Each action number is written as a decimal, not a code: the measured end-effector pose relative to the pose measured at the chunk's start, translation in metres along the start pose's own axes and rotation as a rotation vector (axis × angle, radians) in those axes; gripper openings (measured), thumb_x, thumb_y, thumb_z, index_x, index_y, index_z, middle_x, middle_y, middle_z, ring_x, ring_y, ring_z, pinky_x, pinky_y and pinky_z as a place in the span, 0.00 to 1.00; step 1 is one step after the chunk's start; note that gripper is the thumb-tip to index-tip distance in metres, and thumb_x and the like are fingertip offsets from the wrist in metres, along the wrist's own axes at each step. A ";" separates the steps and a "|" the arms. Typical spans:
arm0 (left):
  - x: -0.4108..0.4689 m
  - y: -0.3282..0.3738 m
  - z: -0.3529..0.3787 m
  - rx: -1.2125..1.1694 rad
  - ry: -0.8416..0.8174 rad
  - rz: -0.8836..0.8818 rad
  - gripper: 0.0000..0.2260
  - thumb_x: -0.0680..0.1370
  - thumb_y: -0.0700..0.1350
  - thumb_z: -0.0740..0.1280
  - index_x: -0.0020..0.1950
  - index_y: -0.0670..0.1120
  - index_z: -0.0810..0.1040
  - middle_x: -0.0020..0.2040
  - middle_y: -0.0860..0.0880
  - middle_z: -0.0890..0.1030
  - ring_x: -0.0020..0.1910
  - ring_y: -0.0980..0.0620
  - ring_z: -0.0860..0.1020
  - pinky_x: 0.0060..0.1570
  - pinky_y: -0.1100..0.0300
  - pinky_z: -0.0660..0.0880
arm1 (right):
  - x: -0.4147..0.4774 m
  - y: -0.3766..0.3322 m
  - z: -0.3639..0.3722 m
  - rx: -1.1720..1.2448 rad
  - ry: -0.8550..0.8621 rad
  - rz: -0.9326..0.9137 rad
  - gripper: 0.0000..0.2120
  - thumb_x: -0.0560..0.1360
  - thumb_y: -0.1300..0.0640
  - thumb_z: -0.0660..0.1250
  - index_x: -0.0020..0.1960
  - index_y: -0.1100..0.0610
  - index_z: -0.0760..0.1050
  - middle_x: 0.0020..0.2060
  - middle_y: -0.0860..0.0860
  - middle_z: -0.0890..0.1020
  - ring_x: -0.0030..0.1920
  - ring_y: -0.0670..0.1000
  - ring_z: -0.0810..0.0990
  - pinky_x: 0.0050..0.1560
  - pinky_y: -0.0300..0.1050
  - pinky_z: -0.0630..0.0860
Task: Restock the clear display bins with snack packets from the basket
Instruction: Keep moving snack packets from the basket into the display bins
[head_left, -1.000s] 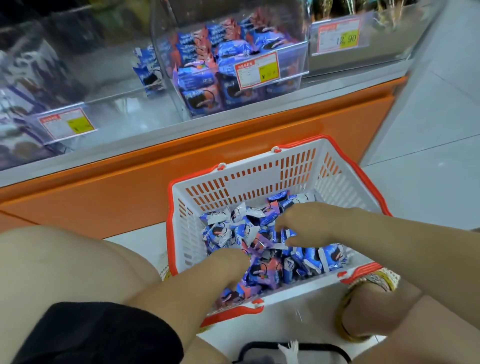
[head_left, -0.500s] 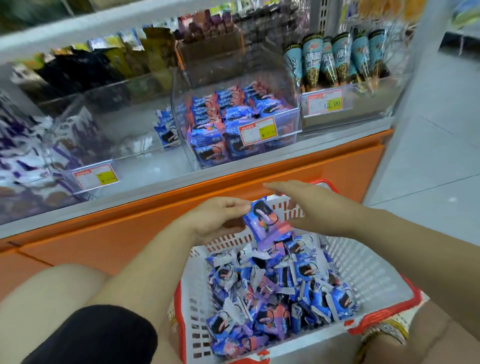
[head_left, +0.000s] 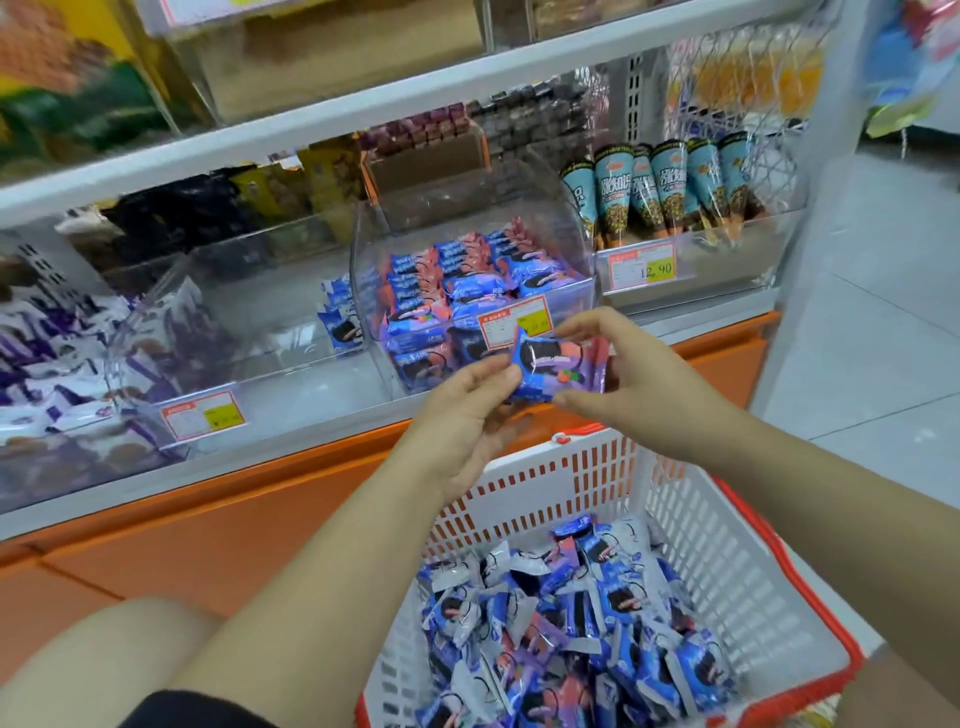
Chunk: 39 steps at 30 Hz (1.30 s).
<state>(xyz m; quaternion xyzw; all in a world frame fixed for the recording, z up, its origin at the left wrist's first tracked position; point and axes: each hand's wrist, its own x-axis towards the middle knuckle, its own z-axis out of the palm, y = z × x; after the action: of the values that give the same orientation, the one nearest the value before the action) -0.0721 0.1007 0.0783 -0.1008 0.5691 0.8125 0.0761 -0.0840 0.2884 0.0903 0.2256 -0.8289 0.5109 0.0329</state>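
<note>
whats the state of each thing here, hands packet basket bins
blue and pink snack packet, held up between both hands
left hand, pinches its left end
right hand, pinches its right end
white plastic basket with red rim, partly full of loose packets
middle clear display bin, partly stocked in rows
left clear display bin, few packets at its right side

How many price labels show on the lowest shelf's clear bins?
3: left bin label, middle bin label partly behind the held snack packet, right bin label. Others may be out of view.
</note>
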 end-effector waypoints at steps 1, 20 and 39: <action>0.004 0.004 0.000 0.174 0.046 0.096 0.13 0.78 0.40 0.69 0.62 0.47 0.77 0.56 0.46 0.82 0.52 0.50 0.82 0.50 0.52 0.81 | 0.004 0.001 -0.003 0.004 0.011 0.022 0.21 0.70 0.54 0.76 0.57 0.42 0.70 0.54 0.45 0.79 0.50 0.45 0.81 0.50 0.44 0.79; 0.082 0.120 -0.031 1.662 0.199 0.748 0.26 0.76 0.51 0.71 0.73 0.50 0.69 0.66 0.46 0.75 0.64 0.45 0.74 0.63 0.46 0.72 | 0.080 -0.002 -0.005 -0.280 0.085 -0.029 0.24 0.76 0.55 0.70 0.71 0.53 0.70 0.67 0.48 0.75 0.67 0.48 0.72 0.69 0.47 0.68; 0.166 0.119 -0.050 2.095 0.050 0.093 0.29 0.77 0.37 0.67 0.76 0.49 0.64 0.69 0.42 0.74 0.65 0.42 0.74 0.57 0.54 0.73 | 0.093 0.040 0.015 -0.612 0.031 -0.104 0.29 0.72 0.47 0.72 0.71 0.50 0.69 0.67 0.49 0.73 0.71 0.52 0.66 0.71 0.54 0.64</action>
<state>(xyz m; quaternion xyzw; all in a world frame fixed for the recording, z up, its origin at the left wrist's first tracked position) -0.2578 0.0145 0.1285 0.0206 0.9926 -0.0870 0.0822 -0.1808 0.2586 0.0762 0.2396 -0.9310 0.2386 0.1378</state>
